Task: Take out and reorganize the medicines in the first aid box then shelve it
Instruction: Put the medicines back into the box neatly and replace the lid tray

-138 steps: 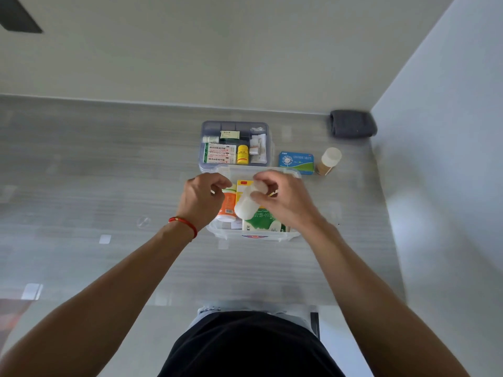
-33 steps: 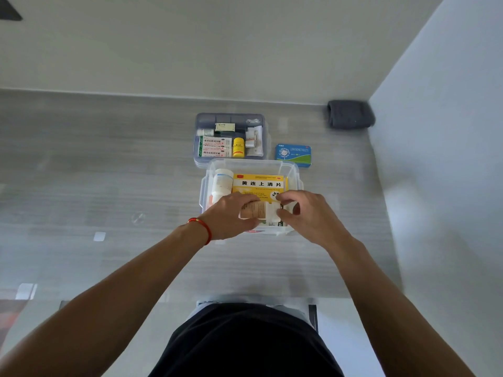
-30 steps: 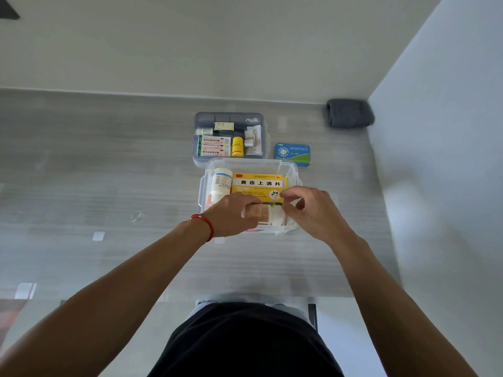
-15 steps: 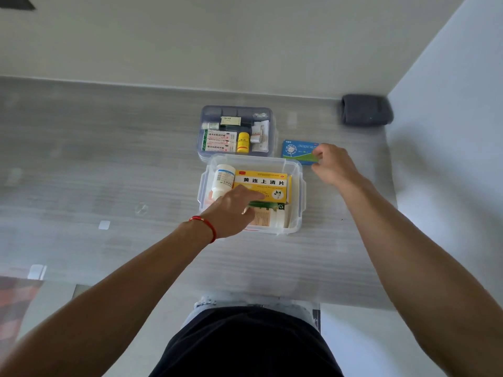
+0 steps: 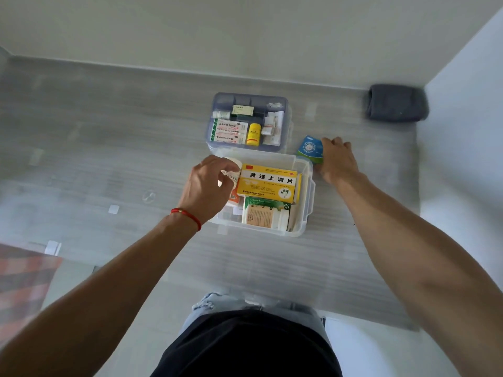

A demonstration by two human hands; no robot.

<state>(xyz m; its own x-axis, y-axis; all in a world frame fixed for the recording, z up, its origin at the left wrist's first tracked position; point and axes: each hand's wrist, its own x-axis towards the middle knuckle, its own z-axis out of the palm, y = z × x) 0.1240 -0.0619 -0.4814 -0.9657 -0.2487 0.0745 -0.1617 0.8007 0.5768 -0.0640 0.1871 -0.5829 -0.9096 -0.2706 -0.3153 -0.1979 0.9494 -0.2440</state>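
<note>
The clear first aid box sits on the grey table with a yellow medicine box, a green carton and a white bottle with an orange label lying inside. My left hand is at the box's left side, fingers closed around an upright white bottle. My right hand, just right of the box's far corner, grips a blue box and tilts it up off the table. Behind the box stands the grey inner tray with small tubes, cartons and a yellow bottle.
A folded dark grey cloth lies in the far right corner against the walls. A wall runs along the table's right side and another along its back. A checked red fabric shows at the lower left off the table.
My right hand has closed on the blue box and tipped it up from lying flat. My left hand moved from the middle of the box to the white bottle at its left.
</note>
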